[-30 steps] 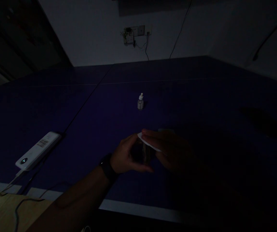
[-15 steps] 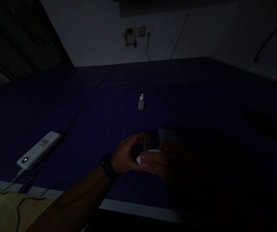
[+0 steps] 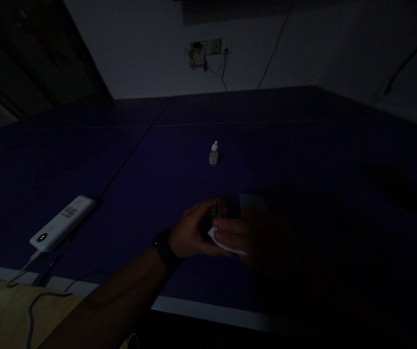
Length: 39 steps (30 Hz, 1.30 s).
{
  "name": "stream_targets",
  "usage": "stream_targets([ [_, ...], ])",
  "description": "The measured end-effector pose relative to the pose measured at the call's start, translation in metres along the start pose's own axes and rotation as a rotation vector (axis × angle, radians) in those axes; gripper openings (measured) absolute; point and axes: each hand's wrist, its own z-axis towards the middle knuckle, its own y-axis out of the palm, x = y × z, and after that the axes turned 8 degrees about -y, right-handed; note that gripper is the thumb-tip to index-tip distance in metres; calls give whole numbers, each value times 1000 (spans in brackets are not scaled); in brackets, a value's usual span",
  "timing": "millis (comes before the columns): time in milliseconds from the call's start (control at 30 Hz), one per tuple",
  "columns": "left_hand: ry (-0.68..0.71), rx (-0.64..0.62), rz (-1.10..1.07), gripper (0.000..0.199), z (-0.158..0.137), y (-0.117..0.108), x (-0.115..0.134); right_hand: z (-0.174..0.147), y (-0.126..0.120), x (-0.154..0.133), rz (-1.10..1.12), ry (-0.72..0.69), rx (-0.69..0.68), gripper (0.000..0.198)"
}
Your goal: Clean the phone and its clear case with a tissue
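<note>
In the dim light, my left hand [image 3: 190, 235], with a dark watch at the wrist, curves its fingers around a dark, clear-looking object [image 3: 218, 209] that shows a thin bright edge. Its exact kind is too dark to tell. My right hand [image 3: 244, 235] is closed on a thin white piece [image 3: 226, 244], perhaps a cloth or a lid, pressed against the object's near side. A pale flat rectangle [image 3: 252, 200] lies just beyond my right hand, partly covered by it. Farther off, a small clear dropper bottle [image 3: 213, 156] with a white top stands upright.
A white power bank [image 3: 63, 223] with a cable lies on the left of the dark blue table [image 3: 150, 169]. Something dark [image 3: 397, 186] lies at the right. Wall sockets [image 3: 208, 47] with cords are at the back. The table's pale front edge [image 3: 201, 306] runs below my arms.
My right fingers have shifted slightly up over the white piece, which now looks narrower and more tilted. My left hand keeps its hold. The view has moved a little.
</note>
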Motion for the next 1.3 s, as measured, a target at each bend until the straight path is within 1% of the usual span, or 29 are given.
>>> stream_targets([
  [100, 9, 0, 25, 86, 0, 0, -2, 2, 9, 7, -44, 155, 57, 47],
  [167, 2, -12, 25, 86, 0, -1, -2, 2, 15, 11, -26, 269, 74, 55],
  [233, -9, -10, 25, 87, 0, -1, -2, 2, 20, 13, 19, 382, 99, 54],
  [300, -11, 8, 32, 90, 0, -1, -3, 3, 22, 12, 70, 478, 129, 49],
  [367, -3, 23, 37, 93, 0, -1, -3, 4, 21, 11, 122, 528, 153, 47],
  [400, 1, 24, 36, 93, 0, -1, -3, 5, 20, 10, 143, 529, 159, 47],
  [467, 8, 14, 30, 91, 0, -1, -3, 5, 16, 9, 173, 470, 159, 51],
  [533, 16, 7, 27, 90, 1, -1, -2, 4, 12, 8, 183, 337, 142, 51],
  [633, 24, 3, 24, 89, 1, 0, -3, 1, 8, 8, 136, 102, 151, 41],
  [700, 23, 2, 20, 89, 1, 1, -4, -1, 6, 6, 95, 23, 140, 34],
  [767, 14, 3, 15, 89, 1, 1, -3, -1, 5, 4, 66, 14, 118, 32],
  [800, 10, 6, 17, 89, 1, 1, -3, 0, 5, 4, 54, 39, 107, 34],
  [833, 5, 11, 23, 88, 1, 0, -2, 2, 6, 4, 41, 79, 106, 37],
  [967, -14, 2, 44, 86, 1, -1, 1, 8, 12, 7, 17, 322, 88, 51],
  [1033, -20, -3, 54, 87, 1, -1, 0, 8, 12, 10, 36, 371, 81, 52],
  [1067, -14, -1, 57, 87, 0, -1, 0, 8, 12, 11, 48, 356, 78, 51],
  [1100, -5, 2, 57, 87, 0, -1, -1, 6, 10, 11, 57, 310, 81, 49],
  [1167, 13, 4, 39, 87, 0, -1, -2, 1, 6, 9, 65, 163, 75, 43],
  [1233, 19, -5, 12, 84, 0, 0, -1, -5, 2, 4, 58, 28, 17, 36],
  [1267, 15, -12, 2, 80, 0, 0, 0, -7, 1, 1, 49, 2, -27, 33],
  [1300, 8, -22, -6, 76, 0, 0, 1, -9, 0, -2, 37, 5, -70, 31],
])
